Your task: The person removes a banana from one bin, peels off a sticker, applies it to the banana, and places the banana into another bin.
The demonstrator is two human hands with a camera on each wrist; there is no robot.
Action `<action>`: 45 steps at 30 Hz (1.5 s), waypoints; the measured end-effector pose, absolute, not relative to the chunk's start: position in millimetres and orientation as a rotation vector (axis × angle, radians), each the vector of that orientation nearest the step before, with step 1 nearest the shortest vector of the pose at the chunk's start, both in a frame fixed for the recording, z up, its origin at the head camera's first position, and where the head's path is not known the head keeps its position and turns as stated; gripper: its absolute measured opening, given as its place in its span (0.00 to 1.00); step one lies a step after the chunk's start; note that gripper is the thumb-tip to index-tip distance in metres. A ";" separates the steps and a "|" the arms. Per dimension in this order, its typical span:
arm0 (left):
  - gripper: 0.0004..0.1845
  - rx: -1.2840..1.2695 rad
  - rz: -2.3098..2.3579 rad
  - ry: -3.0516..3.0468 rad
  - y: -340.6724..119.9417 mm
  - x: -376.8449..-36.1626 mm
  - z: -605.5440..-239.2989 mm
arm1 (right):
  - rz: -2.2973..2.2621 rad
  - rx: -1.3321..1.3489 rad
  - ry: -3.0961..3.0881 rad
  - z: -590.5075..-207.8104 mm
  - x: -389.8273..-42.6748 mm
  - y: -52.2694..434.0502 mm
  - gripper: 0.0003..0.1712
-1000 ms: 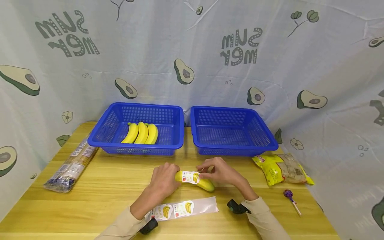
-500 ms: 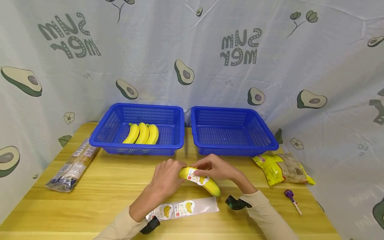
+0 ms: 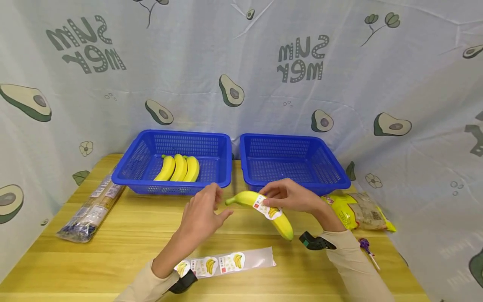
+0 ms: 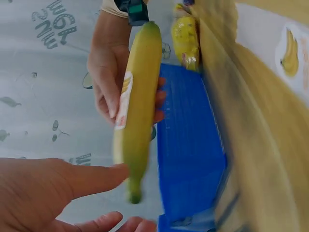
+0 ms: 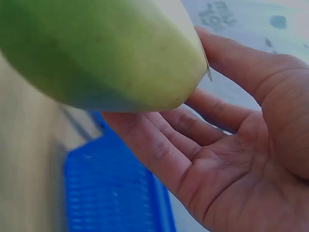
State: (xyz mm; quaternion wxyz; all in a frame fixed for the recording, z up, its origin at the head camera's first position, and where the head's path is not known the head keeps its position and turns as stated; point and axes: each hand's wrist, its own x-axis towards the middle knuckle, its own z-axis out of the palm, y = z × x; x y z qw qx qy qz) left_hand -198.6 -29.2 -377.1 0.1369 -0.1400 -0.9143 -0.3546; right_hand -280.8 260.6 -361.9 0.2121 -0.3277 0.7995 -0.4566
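My right hand (image 3: 292, 196) holds a yellow banana (image 3: 284, 226) above the table, thumb on one side and fingers behind. A white label (image 3: 267, 206) with a banana picture is stuck on the banana's side, partly under the thumb. In the right wrist view the banana's greenish end (image 5: 111, 53) looms close above the palm. My left hand (image 3: 201, 214) is beside the banana's stem with thumb and fingers spread apart, holding nothing. A strip of banana labels (image 3: 250, 261) lies on the table below, its left end partly covered by the left wrist's strap.
A blue basket (image 3: 171, 184) at back left holds several bananas (image 3: 179, 167). Another blue basket (image 3: 298, 184) stands at back right. A long plastic-wrapped pack (image 3: 92, 209) lies at the left edge; a yellow bag (image 3: 364, 212) and a lollipop (image 3: 367, 251) lie at the right.
The left hand has let go of the banana and opened. The right hand has raised the banana and carried it right, toward the right basket. The label now lies along its side.
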 end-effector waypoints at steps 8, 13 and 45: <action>0.18 -0.459 -1.894 -2.532 -13.3 -205.3 -391.2 | -1.308 -0.689 2.372 -325.1 -295.1 273.9 0.27; 0.24 -0.269 -2.593 -2.223 6.0 -219.8 -399.2 | -1.300 -0.639 2.450 -313.2 -313.5 267.8 0.30; 0.25 0.517 -3.043 -1.146 60.6 -281.5 -416.2 | -1.477 -0.137 2.280 -336.2 -433.7 248.6 0.37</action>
